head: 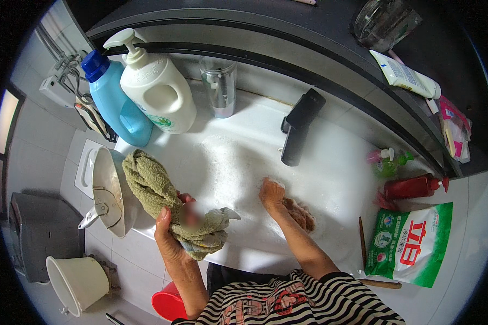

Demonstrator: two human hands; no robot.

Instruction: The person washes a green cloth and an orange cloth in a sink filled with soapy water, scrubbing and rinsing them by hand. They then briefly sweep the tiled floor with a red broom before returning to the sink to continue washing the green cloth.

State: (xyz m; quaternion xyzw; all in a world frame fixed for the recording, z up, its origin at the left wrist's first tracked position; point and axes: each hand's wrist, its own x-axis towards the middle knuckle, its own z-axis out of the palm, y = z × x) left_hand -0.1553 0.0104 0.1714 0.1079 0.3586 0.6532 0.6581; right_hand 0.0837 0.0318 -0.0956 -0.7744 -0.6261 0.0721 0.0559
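Bunched in my left hand (pixel 175 227) is a twisted green terry towel (pixel 150 185), raised over the left front edge of the white washbasin (pixel 244 252). My right hand (pixel 272 195) is down in the basin with curled fingers and suds on it, beside a wet brown cloth (pixel 299 213). Whether those fingers grip part of the cloth cannot be told. White foam (pixel 223 162) lies in the basin's middle. Behind my right hand stands the black faucet (pixel 299 130).
A blue detergent bottle (pixel 118 101), a white pump bottle (pixel 158 89) and a clear tumbler (pixel 219 89) line the back left. A metal pan (pixel 114 183) sits left. At right are a red pump bottle (pixel 410 187) and a green-white Liby detergent bag (pixel 410 243).
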